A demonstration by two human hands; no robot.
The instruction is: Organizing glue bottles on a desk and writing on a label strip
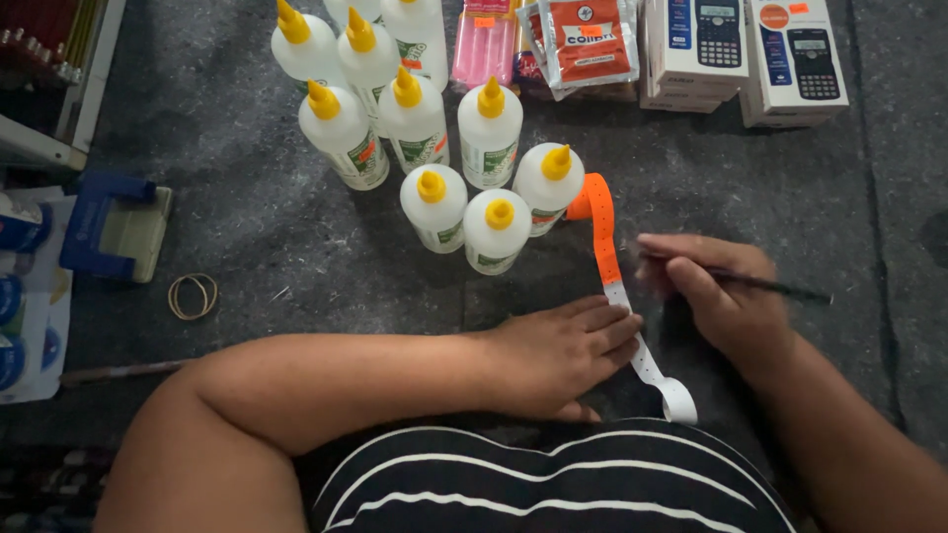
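Note:
A long strip of sticker labels [604,232], orange at the far end and bare white backing [660,380] at the near end, lies on the grey felt floor [296,247]. My left hand [563,350] rests flat on the floor, its fingertips pressing the strip near where the orange ends. My right hand [716,291] holds a thin dark pen [780,288] just right of the strip, its tip hidden behind my fingers. Several white glue bottles [434,197] with yellow caps stand just beyond the strip.
Boxed calculators [790,59] and packets [588,44] lie at the back right. A blue stamp-like box [104,227] and rubber bands [193,296] sit at the left, next to a card of tape rolls [20,296]. A shelf [59,79] stands at the upper left.

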